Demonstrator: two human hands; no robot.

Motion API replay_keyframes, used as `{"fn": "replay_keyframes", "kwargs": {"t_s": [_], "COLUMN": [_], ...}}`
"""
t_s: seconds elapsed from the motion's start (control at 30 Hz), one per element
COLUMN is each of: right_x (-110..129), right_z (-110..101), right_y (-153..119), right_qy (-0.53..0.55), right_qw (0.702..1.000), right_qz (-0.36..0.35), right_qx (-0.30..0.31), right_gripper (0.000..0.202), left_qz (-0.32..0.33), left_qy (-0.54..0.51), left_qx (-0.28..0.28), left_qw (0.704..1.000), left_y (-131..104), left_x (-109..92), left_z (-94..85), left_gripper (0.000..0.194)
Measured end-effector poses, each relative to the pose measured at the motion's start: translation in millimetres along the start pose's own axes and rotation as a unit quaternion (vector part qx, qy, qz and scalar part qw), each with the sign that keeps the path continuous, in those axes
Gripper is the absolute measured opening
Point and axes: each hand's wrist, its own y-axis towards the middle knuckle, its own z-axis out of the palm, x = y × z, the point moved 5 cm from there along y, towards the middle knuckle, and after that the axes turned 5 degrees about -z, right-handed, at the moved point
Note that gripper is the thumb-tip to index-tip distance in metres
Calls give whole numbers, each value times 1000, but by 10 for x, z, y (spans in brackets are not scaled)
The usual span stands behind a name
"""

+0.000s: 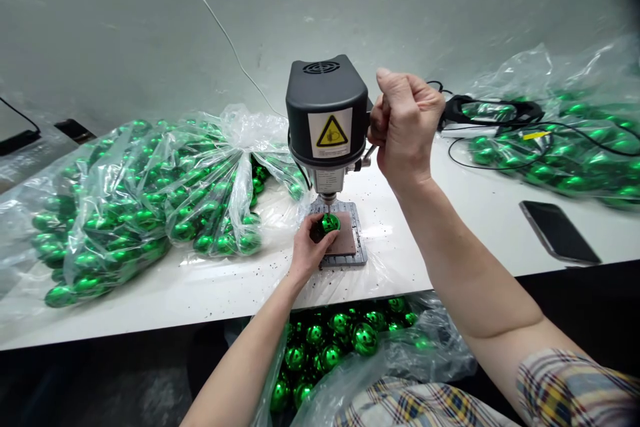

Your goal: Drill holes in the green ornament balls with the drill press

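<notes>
A black bench drill press (326,107) with a yellow warning label stands on the white table. My left hand (309,245) holds a shiny green ball (331,222) between thumb and fingers, under the drill's chuck and bit. Beneath the ball lies a brown pad (345,240) on the grey metal base (361,255). At the right side of the drill head, my right hand (407,113) is closed round the feed lever, most of which is hidden by the fingers.
Clear plastic bags of green balls lie at the left (115,213) and right (575,153). Another open bag (345,340) sits below the table's front edge. A phone (560,232) and black cables (500,113) lie at the right. Dark shavings dot the table (200,293).
</notes>
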Motion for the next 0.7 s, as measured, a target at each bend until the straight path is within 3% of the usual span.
{"fn": "replay_keyframes", "kwargs": {"t_s": [0.33, 0.7], "right_x": [131, 45], "right_z": [-200, -372], "right_y": [-440, -775], "right_qy": [-76, -58], "right_qw": [990, 973], "right_qz": [-117, -221], "right_qx": [23, 38], "right_gripper": [52, 53], "left_qz": [-26, -27], "left_qy": [-35, -41], "left_qx": [6, -2], "left_qw": [999, 999], "left_y": [8, -8], "left_x": [33, 79], "left_z": [26, 44], "left_gripper": [42, 45]}}
